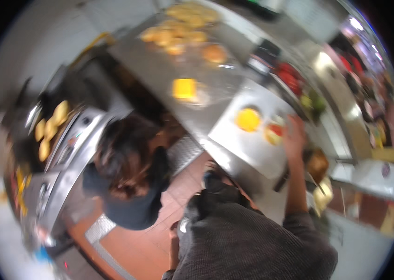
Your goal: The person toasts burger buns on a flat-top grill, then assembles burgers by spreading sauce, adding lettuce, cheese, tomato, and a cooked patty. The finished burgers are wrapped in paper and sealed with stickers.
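Observation:
My right hand (295, 131) reaches over the right edge of a white board (249, 154) on the steel counter, close beside a round base with red and pale green toppings (274, 133). Blur hides whether its fingers touch that food. Left of it on the board lies another round piece with a yellow top (248, 119), which looks like cheese. A dark handle (281, 181), perhaps a knife's, lies by my right forearm. Low at my side hangs my left hand (174, 229), partly hidden by my clothing; its fingers are too blurred to make out.
Yellow square slices (184, 88) lie on the steel counter (148, 66). Several buns (174, 33) are grouped farther back. Red food (289, 77) and green food (312, 101) sit behind the board. A co-worker (127, 175) stands close on my left, before steel equipment (74, 168).

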The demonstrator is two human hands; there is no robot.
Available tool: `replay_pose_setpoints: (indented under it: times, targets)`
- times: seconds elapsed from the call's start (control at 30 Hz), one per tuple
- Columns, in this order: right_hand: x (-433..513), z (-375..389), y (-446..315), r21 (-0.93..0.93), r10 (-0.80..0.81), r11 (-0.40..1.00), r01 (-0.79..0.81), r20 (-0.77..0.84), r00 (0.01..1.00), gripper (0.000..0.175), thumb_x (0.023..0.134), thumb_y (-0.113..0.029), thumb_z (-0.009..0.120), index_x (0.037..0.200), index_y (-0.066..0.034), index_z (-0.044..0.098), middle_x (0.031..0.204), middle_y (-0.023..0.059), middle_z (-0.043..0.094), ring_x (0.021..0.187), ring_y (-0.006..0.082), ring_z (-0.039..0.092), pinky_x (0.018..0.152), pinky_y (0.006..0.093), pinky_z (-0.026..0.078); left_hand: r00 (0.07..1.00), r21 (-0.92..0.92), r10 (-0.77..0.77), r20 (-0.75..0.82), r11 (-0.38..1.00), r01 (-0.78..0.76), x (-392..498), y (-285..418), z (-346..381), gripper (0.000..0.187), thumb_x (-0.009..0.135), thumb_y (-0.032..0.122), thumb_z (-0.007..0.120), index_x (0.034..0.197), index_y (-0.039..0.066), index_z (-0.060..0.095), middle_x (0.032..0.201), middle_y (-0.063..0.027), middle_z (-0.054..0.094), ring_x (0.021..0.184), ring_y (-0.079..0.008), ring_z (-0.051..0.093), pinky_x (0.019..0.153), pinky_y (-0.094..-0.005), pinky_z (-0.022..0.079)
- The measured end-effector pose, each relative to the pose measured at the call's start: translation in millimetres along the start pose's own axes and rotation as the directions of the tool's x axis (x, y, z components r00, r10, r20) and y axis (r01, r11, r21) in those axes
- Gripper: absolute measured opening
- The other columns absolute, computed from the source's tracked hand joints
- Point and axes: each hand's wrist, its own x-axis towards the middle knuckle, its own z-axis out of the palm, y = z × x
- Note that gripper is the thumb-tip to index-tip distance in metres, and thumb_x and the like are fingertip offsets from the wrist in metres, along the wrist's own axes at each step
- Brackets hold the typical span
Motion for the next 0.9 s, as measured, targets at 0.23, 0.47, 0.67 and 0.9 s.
replay_pose_setpoints:
  times: [0.23, 0.47, 0.67, 0.9]
  targets:
    - [-56, 37, -11, -0.315, -0.091, 0.932, 0.182, 0.282, 0.955, 0.052, 0.104, -0.032, 0.06, 0.147, -0.0049, 0.052, 0.148, 0.0204, 0.056, 0.135, 0.0385, 0.055, 0.11, 0.0483, 0.045, 0.933, -0.121, -0.33, -0.141, 0.942, 0.314, -49, -34, -12, 0.033, 0.104, 0.02, 0.055, 0.133, 0.008, 0.067, 0.114, -0.0103, 0.077, 0.093, -0.0205, 0.072, 0.076, -0.0364, 0.059]
    - [-77, 52, -2, -0.312, -0.097, 0.927, 0.21, 0.341, 0.935, 0.072, 0.098, -0.032, 0.065, 0.158, -0.0057, 0.036, 0.16, 0.0134, 0.045, 0.149, 0.0343, 0.041, 0.118, 0.052, 0.037, 0.92, -0.235, -0.376, -0.109, 0.909, 0.344, -105, -56, -37, 0.036, 0.107, 0.028, 0.053, 0.136, 0.01, 0.063, 0.12, -0.0106, 0.075, 0.097, -0.0239, 0.074, 0.082, -0.0408, 0.059]
    - [-78, 61, -5, -0.511, 0.234, 0.855, 0.085, 0.527, 0.817, 0.088, 0.101, -0.048, 0.058, 0.167, -0.0097, 0.014, 0.174, 0.0122, 0.017, 0.161, 0.0299, 0.015, 0.126, 0.0586, 0.019, 0.899, -0.383, -0.43, -0.087, 0.847, 0.368, -134, -109, -37, 0.038, 0.106, 0.031, 0.058, 0.136, 0.008, 0.061, 0.119, -0.0105, 0.074, 0.103, -0.0237, 0.072, 0.085, -0.0409, 0.059]
    - [-56, 32, -86, -0.294, -0.206, 0.928, 0.228, 0.105, 0.973, 0.062, 0.104, -0.039, 0.058, 0.156, -0.0101, 0.043, 0.166, 0.0154, 0.034, 0.155, 0.0333, 0.029, 0.124, 0.0564, 0.022, 0.867, -0.413, -0.494, -0.071, 0.806, 0.425, -147, -115, -22, 0.038, 0.106, 0.031, 0.059, 0.135, 0.008, 0.062, 0.117, -0.0093, 0.075, 0.101, -0.0231, 0.072, 0.085, -0.0395, 0.059]
